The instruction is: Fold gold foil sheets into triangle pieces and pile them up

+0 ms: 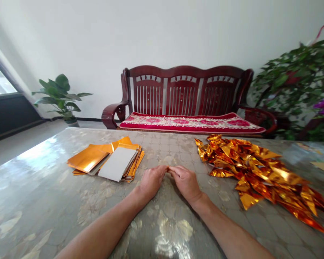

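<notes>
My left hand [152,180] and my right hand [186,181] meet at the middle of the table, fingertips almost together. Between them shows a sliver of gold foil paper [167,168], pinched from both sides; the fingers hide most of it. Left of my hands lies a stack of gold foil paper sheets [90,157], several gold side up and one with its grey-white back [118,162] showing. To the right spreads a heap of folded gold foil pieces [248,162], pointed and shiny.
The table [56,201] has a glossy floral cover. Beyond its far edge stands a dark red wooden bench [182,94] with a red patterned cushion [191,122]. Clear plastic [307,153] lies at the far right. Potted plants [59,94] flank the bench.
</notes>
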Motion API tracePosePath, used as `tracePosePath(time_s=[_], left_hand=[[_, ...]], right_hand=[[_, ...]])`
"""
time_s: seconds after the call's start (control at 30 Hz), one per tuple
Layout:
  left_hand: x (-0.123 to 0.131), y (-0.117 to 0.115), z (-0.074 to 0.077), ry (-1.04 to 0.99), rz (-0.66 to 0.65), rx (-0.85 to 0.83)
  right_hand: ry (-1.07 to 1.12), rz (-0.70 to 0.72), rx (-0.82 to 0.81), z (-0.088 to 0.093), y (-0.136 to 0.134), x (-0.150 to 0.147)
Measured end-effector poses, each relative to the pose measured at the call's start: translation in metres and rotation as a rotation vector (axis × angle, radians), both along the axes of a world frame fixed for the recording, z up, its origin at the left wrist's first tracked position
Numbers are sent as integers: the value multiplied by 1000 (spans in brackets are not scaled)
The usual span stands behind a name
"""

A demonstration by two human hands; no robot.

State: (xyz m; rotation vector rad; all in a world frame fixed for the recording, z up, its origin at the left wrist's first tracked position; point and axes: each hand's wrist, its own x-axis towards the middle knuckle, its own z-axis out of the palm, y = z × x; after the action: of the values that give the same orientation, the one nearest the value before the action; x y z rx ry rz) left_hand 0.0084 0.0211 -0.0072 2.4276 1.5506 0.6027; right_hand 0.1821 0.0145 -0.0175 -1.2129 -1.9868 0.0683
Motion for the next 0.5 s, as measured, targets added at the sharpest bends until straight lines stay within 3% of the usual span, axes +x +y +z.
tracePosePath(time_s=[0.2,0.5], left_hand=[[-12,4,-8,-140,-14,14],[-15,2,0,7,55,67]], right_hand=[[-32,-7,-81,-3,2,9],[-108,-75,-52,-2,3,14]])
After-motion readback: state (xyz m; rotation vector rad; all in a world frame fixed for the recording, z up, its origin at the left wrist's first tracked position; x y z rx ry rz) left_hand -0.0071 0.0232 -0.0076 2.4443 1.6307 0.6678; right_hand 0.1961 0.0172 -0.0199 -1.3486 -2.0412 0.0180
